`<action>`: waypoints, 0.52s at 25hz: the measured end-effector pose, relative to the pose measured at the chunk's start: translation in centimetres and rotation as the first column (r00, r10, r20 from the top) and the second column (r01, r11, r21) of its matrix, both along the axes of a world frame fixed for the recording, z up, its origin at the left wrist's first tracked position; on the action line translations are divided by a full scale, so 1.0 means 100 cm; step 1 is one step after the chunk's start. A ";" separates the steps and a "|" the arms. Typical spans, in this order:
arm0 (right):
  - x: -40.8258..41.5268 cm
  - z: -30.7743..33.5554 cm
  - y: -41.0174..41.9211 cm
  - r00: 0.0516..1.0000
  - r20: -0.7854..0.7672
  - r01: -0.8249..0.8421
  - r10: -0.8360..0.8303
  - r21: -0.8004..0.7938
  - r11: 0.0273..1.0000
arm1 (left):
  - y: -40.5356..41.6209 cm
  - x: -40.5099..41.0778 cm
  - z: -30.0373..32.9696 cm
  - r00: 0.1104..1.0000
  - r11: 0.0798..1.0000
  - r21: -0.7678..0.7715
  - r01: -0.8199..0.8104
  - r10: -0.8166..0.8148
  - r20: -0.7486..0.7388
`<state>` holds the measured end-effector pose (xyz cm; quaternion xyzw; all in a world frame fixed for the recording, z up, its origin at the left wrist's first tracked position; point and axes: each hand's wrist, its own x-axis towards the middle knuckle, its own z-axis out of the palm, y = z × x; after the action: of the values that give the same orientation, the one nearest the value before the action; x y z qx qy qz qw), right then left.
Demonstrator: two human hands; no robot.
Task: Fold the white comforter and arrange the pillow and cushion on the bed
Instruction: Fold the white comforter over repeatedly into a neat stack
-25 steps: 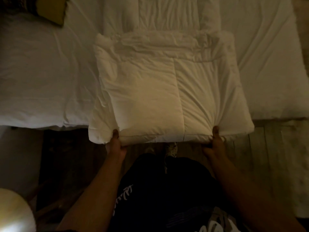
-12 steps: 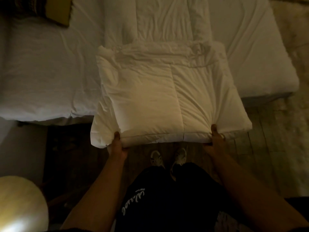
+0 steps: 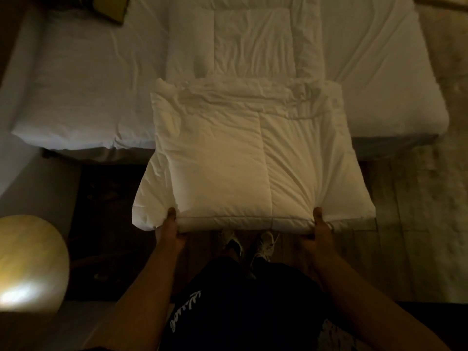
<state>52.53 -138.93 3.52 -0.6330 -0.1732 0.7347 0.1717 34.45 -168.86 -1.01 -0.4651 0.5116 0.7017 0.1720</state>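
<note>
Head view shows both hands, left hand (image 3: pixel 170 230) and right hand (image 3: pixel 319 230), gripping the near edge of the white comforter (image 3: pixel 243 158), already folded and overhanging the bed's (image 3: pixel 76 97) near edge; pillow and cushion placement apparently remains.

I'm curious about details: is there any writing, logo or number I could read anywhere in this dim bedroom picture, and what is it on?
White cursive script on the person's black shorts: it runs sideways and is too blurred to read.
Light pattern on dark cloth at the lower right: too dim to tell whether it is lettering.
White comforter, bed sheet, yellow cushion, white shoes: no text visible.
</note>
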 end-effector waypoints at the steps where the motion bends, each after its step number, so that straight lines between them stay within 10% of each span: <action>1: 0.011 -0.003 -0.004 1.000 0.011 0.005 -0.004 -0.023 1.000 | -0.007 0.011 -0.003 1.000 1.000 0.015 0.002 -0.002 0.001; 13: 0.075 0.008 -0.065 0.998 0.036 0.057 -0.054 -0.082 0.995 | -0.072 0.083 -0.014 0.990 0.998 0.061 0.001 -0.010 0.139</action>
<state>60.07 -145.40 4.35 -0.6564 -0.1279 0.7255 0.1629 42.80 -176.10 -2.43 -0.5062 0.4781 0.6822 0.2233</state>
